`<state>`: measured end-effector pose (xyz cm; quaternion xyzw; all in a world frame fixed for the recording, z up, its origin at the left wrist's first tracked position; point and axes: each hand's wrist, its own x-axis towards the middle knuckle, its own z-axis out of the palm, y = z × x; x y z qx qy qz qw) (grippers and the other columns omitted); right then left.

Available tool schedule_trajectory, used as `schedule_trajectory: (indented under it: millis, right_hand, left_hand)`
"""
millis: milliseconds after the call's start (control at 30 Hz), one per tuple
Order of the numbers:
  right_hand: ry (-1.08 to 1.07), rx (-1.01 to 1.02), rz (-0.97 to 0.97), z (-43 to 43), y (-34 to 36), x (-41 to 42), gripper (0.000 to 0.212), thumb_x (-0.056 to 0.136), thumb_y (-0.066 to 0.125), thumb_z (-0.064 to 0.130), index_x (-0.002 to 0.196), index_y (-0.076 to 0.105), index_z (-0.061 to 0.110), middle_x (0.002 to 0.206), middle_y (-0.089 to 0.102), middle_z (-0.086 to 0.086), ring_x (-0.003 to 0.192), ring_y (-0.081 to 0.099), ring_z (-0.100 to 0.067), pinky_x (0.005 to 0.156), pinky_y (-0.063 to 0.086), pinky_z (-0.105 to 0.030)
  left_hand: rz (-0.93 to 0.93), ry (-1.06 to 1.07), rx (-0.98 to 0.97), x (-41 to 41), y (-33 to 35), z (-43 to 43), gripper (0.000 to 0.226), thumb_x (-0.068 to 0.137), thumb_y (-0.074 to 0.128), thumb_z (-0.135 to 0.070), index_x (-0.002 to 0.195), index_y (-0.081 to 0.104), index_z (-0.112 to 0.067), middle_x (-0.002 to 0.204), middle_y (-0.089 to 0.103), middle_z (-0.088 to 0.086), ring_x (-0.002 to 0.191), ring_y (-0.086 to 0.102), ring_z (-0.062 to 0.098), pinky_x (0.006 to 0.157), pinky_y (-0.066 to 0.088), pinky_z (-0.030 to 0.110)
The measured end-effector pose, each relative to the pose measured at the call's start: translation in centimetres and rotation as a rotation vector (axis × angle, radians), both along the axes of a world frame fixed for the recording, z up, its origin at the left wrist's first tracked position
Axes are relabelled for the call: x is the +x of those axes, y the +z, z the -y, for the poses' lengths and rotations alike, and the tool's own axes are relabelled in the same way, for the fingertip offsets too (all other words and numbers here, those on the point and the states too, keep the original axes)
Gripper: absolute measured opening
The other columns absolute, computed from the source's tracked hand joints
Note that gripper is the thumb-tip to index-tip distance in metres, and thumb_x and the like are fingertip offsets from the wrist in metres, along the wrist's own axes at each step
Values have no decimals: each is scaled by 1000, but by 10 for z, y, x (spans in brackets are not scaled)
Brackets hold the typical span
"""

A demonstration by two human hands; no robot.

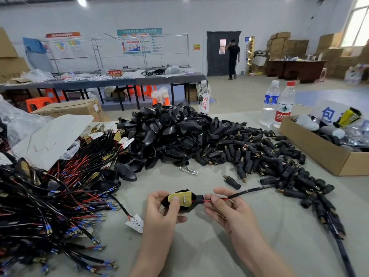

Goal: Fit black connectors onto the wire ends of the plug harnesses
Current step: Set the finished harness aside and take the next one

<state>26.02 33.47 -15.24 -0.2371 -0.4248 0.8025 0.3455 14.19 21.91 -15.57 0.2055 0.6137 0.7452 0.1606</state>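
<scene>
At the desk [229,250], my left hand [159,208] grips a black housing [186,205], the thumb lying on a yellowish board [178,197] set in its open face. My right hand [225,206] pinches the red and black wires [216,199] just where they leave the housing's neck. Both hands are clamped on the one harness, held just above the desk. Its black cable [251,191] trails right into the heap of cylindrical black connectors [259,156].

I read this as mid-fit. The housing is threaded on the lead and the board looks nearly home, though I cannot tell whether it is fully seated. The next move, as I judge it, calls for a steady pull on the wires against the left hand's hold, keeping the board flat so it does not tip out.

Beyond the hands rises a mound of empty black shells [169,132]. At left lies a tangle of harnesses [60,192], and one loose connector [231,181] sits near the held cable.
</scene>
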Motion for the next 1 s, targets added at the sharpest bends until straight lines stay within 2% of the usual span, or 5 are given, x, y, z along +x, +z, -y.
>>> schedule_trajectory:
  millis: [133, 267, 600, 833, 1000]
  right_hand:
    - [25, -5, -12, 0, 0, 0, 23, 88, 65, 3, 110, 60, 3, 101, 75, -19, 87, 74, -25, 70, 60, -25]
    - [71, 8, -12, 2, 1, -1, 36, 76, 71, 10, 110, 61, 2, 102, 74, -20, 87, 74, -25, 71, 60, -25]
    - [62, 118, 65, 6, 4, 0, 16, 89, 65, -3, 104, 63, 2, 95, 74, -20, 81, 73, -22, 70, 60, -24]
    - [-29, 168, 83, 6, 3, -1, 11, 88, 67, -2, 98, 66, 1, 78, 71, -7, 76, 72, -22, 68, 58, -21]
    - [-62, 140, 69, 1, 2, 0, 12, 89, 66, -1, 100, 65, 3, 76, 73, -11, 74, 73, -20, 66, 58, -20]
  left_hand:
    - [77, -71, 17, -1, 1, 1, 11, 97, 60, -15, 108, 62, -15, 97, 73, 10, 87, 73, 26, 59, 59, 35]
    - [143, -81, 50, -3, -1, 0, 8, 98, 58, -14, 100, 64, -9, 85, 74, 5, 79, 72, 19, 57, 58, 33]
    - [137, -134, 30, -5, 2, 4, 32, 97, 52, -1, 79, 68, -23, 85, 73, 9, 77, 71, 21, 60, 57, 35]
    - [114, -188, 16, -5, 1, 2, 12, 96, 55, 2, 100, 62, -7, 82, 74, 0, 76, 70, 16, 59, 57, 30]
    - [82, -290, -13, -5, -2, 4, 30, 81, 72, -18, 110, 67, -14, 100, 74, 8, 87, 71, 21, 68, 57, 32]
